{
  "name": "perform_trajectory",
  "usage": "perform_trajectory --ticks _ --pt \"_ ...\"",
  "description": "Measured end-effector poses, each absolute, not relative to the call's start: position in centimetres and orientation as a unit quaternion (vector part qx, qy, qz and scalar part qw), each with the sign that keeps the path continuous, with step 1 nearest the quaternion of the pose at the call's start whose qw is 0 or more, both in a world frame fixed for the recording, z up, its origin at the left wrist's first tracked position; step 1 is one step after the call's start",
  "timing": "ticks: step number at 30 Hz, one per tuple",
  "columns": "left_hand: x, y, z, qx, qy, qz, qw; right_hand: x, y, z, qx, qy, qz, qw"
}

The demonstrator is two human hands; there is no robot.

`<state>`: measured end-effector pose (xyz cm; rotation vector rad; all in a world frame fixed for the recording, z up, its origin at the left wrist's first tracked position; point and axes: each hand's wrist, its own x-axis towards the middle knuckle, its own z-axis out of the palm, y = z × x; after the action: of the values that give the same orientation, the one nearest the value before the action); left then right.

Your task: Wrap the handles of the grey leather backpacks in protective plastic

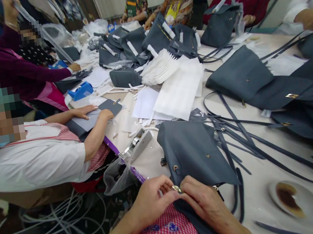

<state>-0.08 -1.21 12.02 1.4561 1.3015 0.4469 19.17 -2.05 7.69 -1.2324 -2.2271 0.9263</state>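
A dark blue-grey leather bag [193, 148] lies at the near edge of the table, its lower part hanging toward my lap. My left hand [152, 200] and my right hand [207, 204] meet at its bottom corner, both closed in a pinch on a small gold metal clasp [176, 189] fixed to the bag. Long blue-grey straps [236, 132] trail from the bag across the table to the right.
A small white dish [296, 199] with brown glue sits at the near right. White paper sheets [178, 89] and several more bags [239, 74] cover the table. A co-worker's arm [94, 136] rests at the left beside a tape dispenser [135, 146]. Other people sit around the far side.
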Motion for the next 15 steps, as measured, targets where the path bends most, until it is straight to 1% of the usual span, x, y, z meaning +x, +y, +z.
perform_trajectory --ticks 3,5,8,10,12,15 --pt "0.8 -1.0 11.1 0.557 0.541 0.24 0.582 19.2 -2.1 7.7 -0.438 -0.812 0.324 0.211" --pt "0.9 -1.1 10.4 0.502 0.512 0.27 0.643 19.3 -2.2 7.6 -0.433 -0.813 0.327 0.213" --pt "0.8 -1.2 9.7 0.399 0.471 0.287 0.733 19.4 -2.3 7.5 -0.435 -0.808 0.333 0.216" --pt "0.9 -1.4 9.4 0.364 0.459 0.287 0.758 19.4 -2.3 7.5 -0.438 -0.805 0.338 0.214" --pt "1.0 -1.5 9.2 0.373 0.462 0.29 0.75 19.4 -2.4 7.4 -0.436 -0.804 0.346 0.21" --pt "0.9 -1.6 9.0 0.473 0.506 0.288 0.662 19.3 -2.3 7.3 -0.435 -0.806 0.35 0.195"
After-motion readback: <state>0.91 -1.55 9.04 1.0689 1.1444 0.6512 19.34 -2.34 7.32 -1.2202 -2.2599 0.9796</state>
